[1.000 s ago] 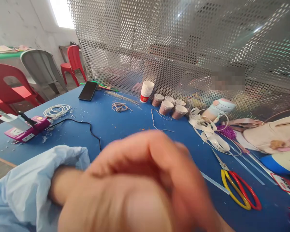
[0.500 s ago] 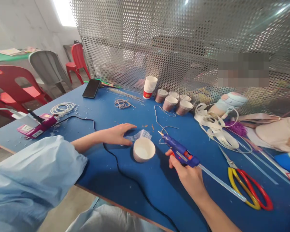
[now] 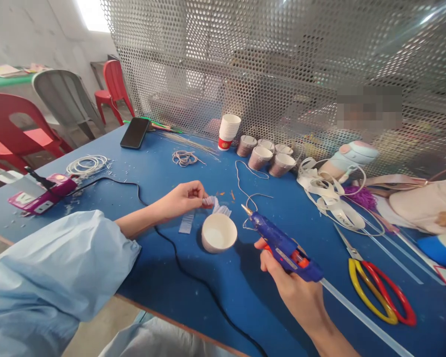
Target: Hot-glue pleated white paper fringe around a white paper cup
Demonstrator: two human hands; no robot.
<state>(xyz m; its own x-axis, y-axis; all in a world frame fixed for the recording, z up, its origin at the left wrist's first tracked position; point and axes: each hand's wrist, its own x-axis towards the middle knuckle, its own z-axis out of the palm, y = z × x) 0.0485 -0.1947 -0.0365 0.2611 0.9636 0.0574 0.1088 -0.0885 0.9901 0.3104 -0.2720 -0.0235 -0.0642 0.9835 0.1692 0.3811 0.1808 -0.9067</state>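
Note:
A white paper cup (image 3: 219,234) stands upright on the blue table (image 3: 163,171), its mouth facing up. Behind its left side, my left hand (image 3: 184,199) pinches a pale striped strip (image 3: 222,208); one end of the strip lies behind the cup, and another piece hangs below my fingers. My right hand (image 3: 295,287) is wrapped round a blue glue gun (image 3: 278,239) with a long clear glue stick at its back. The metal tip points up and left, to the right of the cup and apart from it.
Stacked white cups (image 3: 229,131) and several brown-wrapped cups (image 3: 260,157) stand at the back. Scissors (image 3: 357,258) with yellow and red handles lie right, near white ribbon (image 3: 323,193). A black cord (image 3: 200,277) crosses the front; a purple power strip (image 3: 42,196) sits left.
My left hand has closed on the striped strip and lifted part of it. My right hand with the glue gun has shifted slightly, still right of the cup.

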